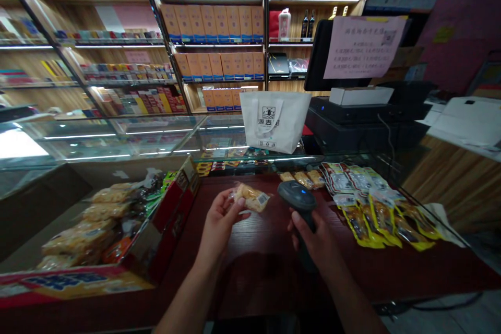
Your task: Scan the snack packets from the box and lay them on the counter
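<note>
Between thumb and fingers, my left hand (226,210) grips a small clear-wrapped pastry (252,198) with a barcode label on its right end. My right hand (309,232) is wrapped around the handle of a dark barcode scanner (297,195), which has a blue light on top. The scanner's head is just right of the pastry, and the two are apart. Behind the scanner lie several wrapped pastries (303,179) in a row. To the right are silver-and-red snack packets (342,180) and yellow-edged packets of brown food (385,219).
An open cardboard box (168,219) of packaged snacks stands at the left on the dark red counter (250,276). A white tote bag (291,120) sits on the glass display case behind. At the back right is a monitor (319,57) with a pink notice (364,47). Lit shelves of boxes line the wall.
</note>
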Available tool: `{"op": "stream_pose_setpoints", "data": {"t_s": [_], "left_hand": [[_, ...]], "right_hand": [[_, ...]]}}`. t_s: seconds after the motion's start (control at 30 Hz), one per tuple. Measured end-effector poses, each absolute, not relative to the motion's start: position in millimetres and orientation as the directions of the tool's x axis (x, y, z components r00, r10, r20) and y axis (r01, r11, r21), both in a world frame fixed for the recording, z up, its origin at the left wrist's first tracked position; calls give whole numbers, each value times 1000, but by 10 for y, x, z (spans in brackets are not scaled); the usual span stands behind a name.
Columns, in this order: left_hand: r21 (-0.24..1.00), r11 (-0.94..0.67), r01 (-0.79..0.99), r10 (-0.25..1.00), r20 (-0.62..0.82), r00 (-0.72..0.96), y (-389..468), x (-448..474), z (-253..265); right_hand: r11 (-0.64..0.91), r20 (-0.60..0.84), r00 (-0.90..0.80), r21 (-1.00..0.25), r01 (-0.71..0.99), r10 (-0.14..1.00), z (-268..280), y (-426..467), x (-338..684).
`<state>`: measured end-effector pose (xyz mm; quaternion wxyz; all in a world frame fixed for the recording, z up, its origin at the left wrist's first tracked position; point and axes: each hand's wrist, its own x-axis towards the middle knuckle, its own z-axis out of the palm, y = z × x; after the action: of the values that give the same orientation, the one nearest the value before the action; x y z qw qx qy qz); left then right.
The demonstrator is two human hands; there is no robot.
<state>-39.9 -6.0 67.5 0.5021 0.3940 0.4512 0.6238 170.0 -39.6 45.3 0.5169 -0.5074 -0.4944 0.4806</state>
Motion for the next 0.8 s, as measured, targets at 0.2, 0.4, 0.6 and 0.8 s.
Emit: {"op": "stream_pose_setpoints", "data": {"t_s": [0.2,0.4,0.6,0.8], "left_hand": [[958,-207,-199,947,146,-286,161,-501,584],[957,-232,-173,939,173,-298,200,-518,544],[961,-221,-168,943,166,-290,178,-504,601],[963,-220,-154,944,171,-283,189,-483,614]], "right_hand": [[68,63,-65,-993,93,996,545,-491,1642],[89,71,-130,-987,132,989,602,-543,1586],[84,66,-142,-988,129,988,561,-541,1613],[83,67,-144,-990,112,987,564,-557,1621]]}}
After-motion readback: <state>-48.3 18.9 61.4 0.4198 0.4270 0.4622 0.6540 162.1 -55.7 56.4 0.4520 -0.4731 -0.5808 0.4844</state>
